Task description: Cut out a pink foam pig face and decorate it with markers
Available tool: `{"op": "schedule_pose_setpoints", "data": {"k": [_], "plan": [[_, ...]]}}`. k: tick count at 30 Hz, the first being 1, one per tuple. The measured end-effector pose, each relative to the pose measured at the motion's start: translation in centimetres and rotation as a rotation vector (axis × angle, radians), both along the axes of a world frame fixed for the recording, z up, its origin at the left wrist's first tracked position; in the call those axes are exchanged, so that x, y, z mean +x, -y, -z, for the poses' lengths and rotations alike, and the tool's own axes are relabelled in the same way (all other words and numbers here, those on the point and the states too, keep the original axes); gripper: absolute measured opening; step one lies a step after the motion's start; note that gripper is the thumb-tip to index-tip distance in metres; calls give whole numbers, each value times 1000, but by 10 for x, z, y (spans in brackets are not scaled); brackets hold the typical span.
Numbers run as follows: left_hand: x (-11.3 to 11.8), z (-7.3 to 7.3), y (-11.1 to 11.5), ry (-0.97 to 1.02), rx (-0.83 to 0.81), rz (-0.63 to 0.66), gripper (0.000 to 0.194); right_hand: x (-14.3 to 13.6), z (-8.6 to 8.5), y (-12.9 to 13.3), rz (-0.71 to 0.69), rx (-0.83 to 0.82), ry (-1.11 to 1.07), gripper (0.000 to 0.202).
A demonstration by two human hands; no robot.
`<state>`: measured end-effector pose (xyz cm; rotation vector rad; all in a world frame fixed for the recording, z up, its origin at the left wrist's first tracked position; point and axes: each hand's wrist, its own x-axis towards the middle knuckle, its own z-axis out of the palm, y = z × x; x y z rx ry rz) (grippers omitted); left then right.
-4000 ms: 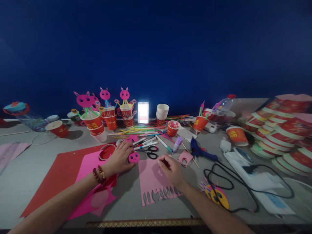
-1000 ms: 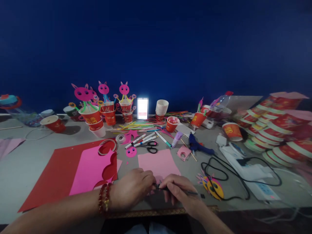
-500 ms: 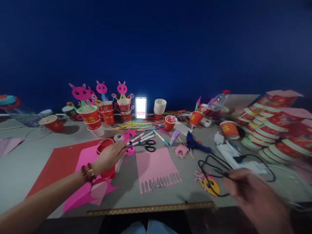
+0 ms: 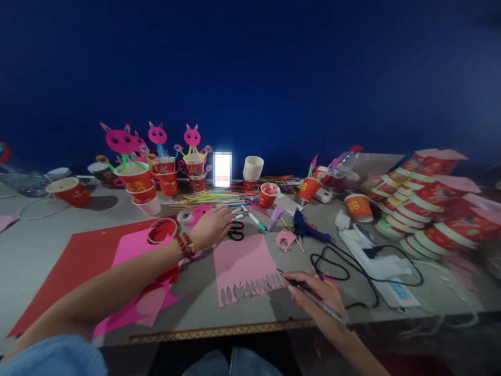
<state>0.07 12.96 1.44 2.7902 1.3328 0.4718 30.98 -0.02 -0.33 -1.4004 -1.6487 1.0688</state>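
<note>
My right hand (image 4: 315, 297) is closed around a slim black and grey pen (image 4: 324, 308), its dark front end near the fingertips. It is beside the lower right corner of a pink paper sheet (image 4: 245, 261), whose near edge has a row of leaf-shaped cut-outs. My left hand (image 4: 213, 227) reaches palm down over several white markers (image 4: 238, 213), with its fingers stretched out. Its fingertips are partly hidden, and so is whatever lies beneath them. Black-handled scissors (image 4: 236, 231) lie just right of that hand.
Pink-faced cup figures (image 4: 135, 180) stand at the back left. A blue glue gun (image 4: 309, 230), its cord and a white power strip (image 4: 391, 290) lie to the right. Stacked red paper cups (image 4: 426, 209) lean at far right. Red paper (image 4: 58, 277) is under my left arm.
My right hand has moved left from the cord to the pink sheet's corner, and the pen now shows clearly. My left hand has shifted right over the markers. The view has shifted slightly.
</note>
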Motion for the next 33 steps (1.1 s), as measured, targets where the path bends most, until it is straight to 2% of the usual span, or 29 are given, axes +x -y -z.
{"op": "schedule_pose_setpoints", "data": {"k": [2, 3, 5, 7, 9, 13, 17, 19, 25, 30, 33], "plan": [[-14, 4, 30, 9, -41, 111, 24, 6, 4, -3, 41, 16, 24, 30], [-22, 7, 46, 30, -68, 218, 24, 7, 6, -4, 76, 24, 34, 31], [-35, 14, 73, 45, -101, 349, 26, 2, 9, -8, 133, 71, 72, 33], [-45, 21, 91, 24, -117, 413, 30, -8, 10, -10, 116, 145, 143, 32], [-53, 26, 100, -4, -125, 419, 35, -20, 9, -12, 22, 226, 229, 31], [-56, 29, 101, 7, -108, 362, 38, -40, 5, -14, -192, 387, 410, 29], [-49, 28, 98, -28, -90, 418, 45, -45, 7, -13, -322, 462, 522, 36], [-49, 26, 96, -53, -85, 441, 45, -44, 11, -13, -333, 472, 545, 39], [-63, 21, 93, -67, -90, 404, 32, -35, 20, -21, -358, 454, 535, 41], [-63, 24, 97, -55, -89, 400, 33, -40, 7, -28, -322, 444, 496, 31], [-62, 26, 97, -70, -102, 392, 34, -56, -3, -24, -314, 333, 335, 33]]}}
